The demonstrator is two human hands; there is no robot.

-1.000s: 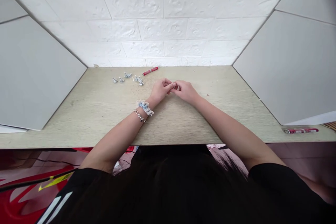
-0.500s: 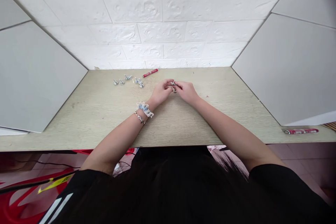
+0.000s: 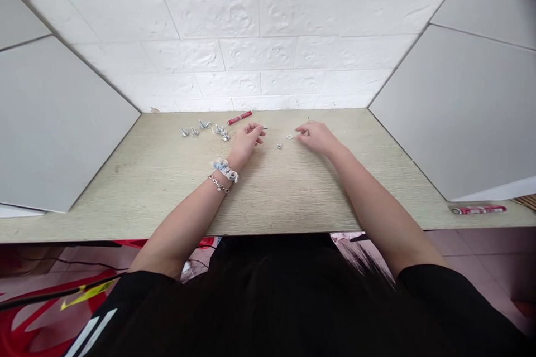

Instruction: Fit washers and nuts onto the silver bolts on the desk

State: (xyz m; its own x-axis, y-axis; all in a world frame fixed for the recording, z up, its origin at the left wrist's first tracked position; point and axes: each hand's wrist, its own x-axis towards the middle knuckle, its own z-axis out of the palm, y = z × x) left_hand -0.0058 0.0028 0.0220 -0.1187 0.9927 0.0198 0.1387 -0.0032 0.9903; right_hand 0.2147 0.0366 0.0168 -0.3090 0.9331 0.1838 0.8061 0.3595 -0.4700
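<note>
My left hand (image 3: 246, 140) rests on the wooden table (image 3: 167, 178), fingers curled in a pinch around a small metal bolt (image 3: 264, 128) whose tip sticks out to the right. My right hand (image 3: 316, 136) lies a little apart from it, its fingers loosely stretched towards a flat washer (image 3: 289, 136) just off the fingertips, with nothing in them. A small nut (image 3: 279, 146) lies on the table between the two hands. Several more bolts (image 3: 205, 127) are scattered to the left of my left hand.
A red pen-like stick (image 3: 239, 117) lies near the back wall behind the bolts. Another red stick (image 3: 479, 209) lies at the far right table edge. Grey side panels (image 3: 54, 128) close the table in on the left and right, and a white brick wall stands behind.
My hands were joined at the middle over a small metal piece. They have moved apart, and a washer and a nut now lie on the table between them.
</note>
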